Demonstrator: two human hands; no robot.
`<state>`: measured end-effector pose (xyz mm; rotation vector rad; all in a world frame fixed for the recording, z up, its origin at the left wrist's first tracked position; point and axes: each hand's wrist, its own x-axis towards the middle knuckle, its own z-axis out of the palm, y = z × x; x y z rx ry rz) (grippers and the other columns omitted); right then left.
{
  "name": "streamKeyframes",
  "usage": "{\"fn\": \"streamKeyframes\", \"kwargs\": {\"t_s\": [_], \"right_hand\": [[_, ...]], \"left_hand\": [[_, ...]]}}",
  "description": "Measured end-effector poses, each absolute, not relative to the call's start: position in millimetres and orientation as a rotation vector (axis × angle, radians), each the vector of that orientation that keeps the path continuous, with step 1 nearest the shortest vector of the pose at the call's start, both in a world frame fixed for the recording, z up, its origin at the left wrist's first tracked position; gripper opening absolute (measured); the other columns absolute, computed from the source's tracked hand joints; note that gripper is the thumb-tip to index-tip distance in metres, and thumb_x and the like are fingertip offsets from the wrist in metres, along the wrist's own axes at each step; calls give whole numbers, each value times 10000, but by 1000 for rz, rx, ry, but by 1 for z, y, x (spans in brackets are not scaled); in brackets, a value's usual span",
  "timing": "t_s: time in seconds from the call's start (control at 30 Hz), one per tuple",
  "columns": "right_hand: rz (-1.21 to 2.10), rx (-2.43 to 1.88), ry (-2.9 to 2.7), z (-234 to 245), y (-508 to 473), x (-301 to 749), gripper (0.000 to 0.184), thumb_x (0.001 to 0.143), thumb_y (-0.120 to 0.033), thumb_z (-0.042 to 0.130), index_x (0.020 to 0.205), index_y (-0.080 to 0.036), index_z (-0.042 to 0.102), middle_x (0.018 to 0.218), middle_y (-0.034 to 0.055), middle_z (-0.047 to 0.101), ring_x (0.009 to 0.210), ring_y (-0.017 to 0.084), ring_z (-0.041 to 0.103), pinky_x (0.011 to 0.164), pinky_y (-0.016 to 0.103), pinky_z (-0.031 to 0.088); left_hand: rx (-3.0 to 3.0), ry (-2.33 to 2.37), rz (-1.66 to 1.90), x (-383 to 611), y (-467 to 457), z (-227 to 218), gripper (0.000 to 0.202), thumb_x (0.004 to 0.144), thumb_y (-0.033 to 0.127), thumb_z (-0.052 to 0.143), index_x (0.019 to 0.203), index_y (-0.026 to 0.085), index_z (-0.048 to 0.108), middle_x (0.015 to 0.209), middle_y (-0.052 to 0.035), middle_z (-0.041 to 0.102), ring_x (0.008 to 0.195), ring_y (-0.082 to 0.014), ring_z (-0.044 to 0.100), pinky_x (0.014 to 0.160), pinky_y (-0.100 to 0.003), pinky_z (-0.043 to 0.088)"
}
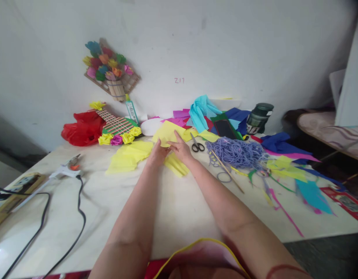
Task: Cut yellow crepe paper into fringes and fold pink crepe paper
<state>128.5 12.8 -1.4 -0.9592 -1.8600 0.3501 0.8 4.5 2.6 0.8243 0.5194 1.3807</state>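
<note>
A sheet of yellow crepe paper point(167, 131) is raised a little above the table between my two hands. My left hand point(157, 154) pinches its lower left side, thumb up against it and the other fingers partly hidden. On its lower right side is my right hand point(181, 150), index finger stretched over the paper and thumb pointing left at its edge. More yellow crepe paper point(129, 156) lies flat left of my hands, and a folded yellow strip point(176, 164) sits just below them. Black-handled scissors point(197, 145) lie right of my right hand.
Right: a tangle of purple string point(239, 152), a wooden stick point(227, 172), paper scraps point(314, 195) and a dark green jar point(259, 118). Left: a white glue gun point(68, 170) with cord and a power strip point(14, 193). Behind: a stick craft with paper flowers point(116, 123) and a glue bottle point(131, 111).
</note>
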Motion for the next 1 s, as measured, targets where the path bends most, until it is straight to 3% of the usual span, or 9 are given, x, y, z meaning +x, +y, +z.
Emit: {"fn": "streamKeyframes", "kwargs": {"t_s": [0.13, 0.23, 0.37, 0.5, 0.67, 0.8, 1.0], "right_hand": [[295, -968, -1947, -7, 9, 123, 352, 730, -130, 478, 1004, -265, 653, 1403, -54, 303, 1277, 171, 302, 1029, 296, 288], [407, -922, -1909, -2, 5, 122, 381, 743, -164, 485, 1097, -239, 603, 1413, -5, 290, 1272, 179, 311, 1041, 292, 266], [661, -838, -1570, 7, 6, 126, 385, 785, -316, 476, 1152, -225, 548, 1362, 32, 376, 1278, 158, 292, 1062, 310, 219], [848, -880, -1160, 11, 17, 138, 442, 725, -322, 534, 1144, -182, 540, 1306, 68, 439, 1206, 154, 392, 1017, 311, 295], [1038, -971, -913, 11, 25, 153, 528, 616, -185, 603, 1139, -177, 534, 1073, 69, 600, 884, 152, 592, 742, 268, 483], [1173, -982, -859, 11, 27, 162, 448, 587, -153, 620, 1034, -151, 583, 809, 24, 641, 632, 117, 587, 533, 225, 469], [1255, -914, -867, 10, 33, 175, 389, 569, -155, 645, 955, -162, 597, 732, -9, 644, 601, 111, 582, 518, 219, 457]], "left_hand": [[755, 627, 1555, 5, 3, 2, 190, 715, 233, 614, 891, 169, 588, 911, -34, 660, 891, -152, 606, 751, -261, 498], [743, 732, 1618, 4, 4, 1, 184, 747, 244, 580, 914, 168, 577, 922, -45, 661, 942, -172, 596, 782, -302, 504], [851, 832, 1589, 1, 5, 0, 271, 755, 292, 573, 992, 161, 567, 1011, -82, 645, 1011, -214, 571, 817, -348, 502], [935, 816, 1486, -1, 4, -4, 288, 712, 320, 620, 954, 167, 587, 1018, -93, 642, 1027, -235, 565, 859, -371, 486], [934, 733, 1400, -2, 3, -8, 286, 678, 280, 655, 929, 154, 601, 1021, -100, 643, 1033, -241, 561, 889, -377, 467], [943, 707, 1348, -3, 0, -7, 333, 669, 262, 662, 974, 145, 599, 1031, -104, 641, 1029, -237, 563, 893, -375, 461], [1004, 739, 1299, -5, -2, -6, 335, 687, 282, 646, 995, 157, 601, 992, -102, 656, 1018, -232, 571, 882, -369, 464]]}}
